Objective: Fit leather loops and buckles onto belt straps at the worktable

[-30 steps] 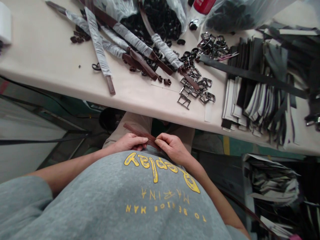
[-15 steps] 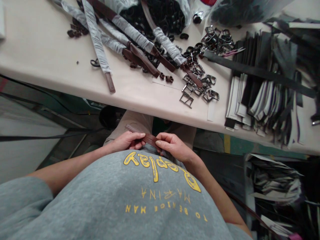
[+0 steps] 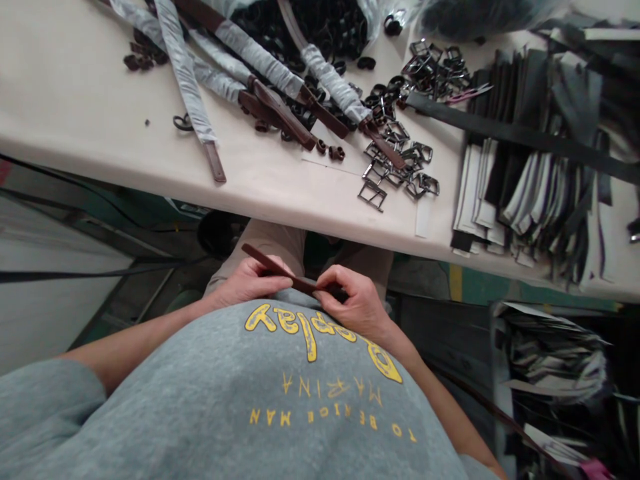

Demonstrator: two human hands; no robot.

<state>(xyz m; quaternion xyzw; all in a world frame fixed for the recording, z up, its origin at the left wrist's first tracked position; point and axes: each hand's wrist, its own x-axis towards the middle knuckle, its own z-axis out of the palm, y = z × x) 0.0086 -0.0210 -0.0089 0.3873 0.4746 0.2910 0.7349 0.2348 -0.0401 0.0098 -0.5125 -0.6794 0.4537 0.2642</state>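
Observation:
Both my hands sit low in my lap, below the table's front edge, against my grey shirt. A narrow brown leather strap runs between them, its free end pointing up and left. My left hand pinches the strap near that free end, fingers closed. My right hand grips the strap's other part, fingers curled around it; that part is hidden behind the hand.
The beige table spans the top. On it lie brown belts wrapped in grey sleeves, loose metal buckles, small dark loops, a bag of black rings and stacked black and white strips. More strips are piled below right.
The strap has turned on edge between my hands and its free end has lifted slightly. Both hands keep hold. The camera has tipped a little, shifting the table upward.

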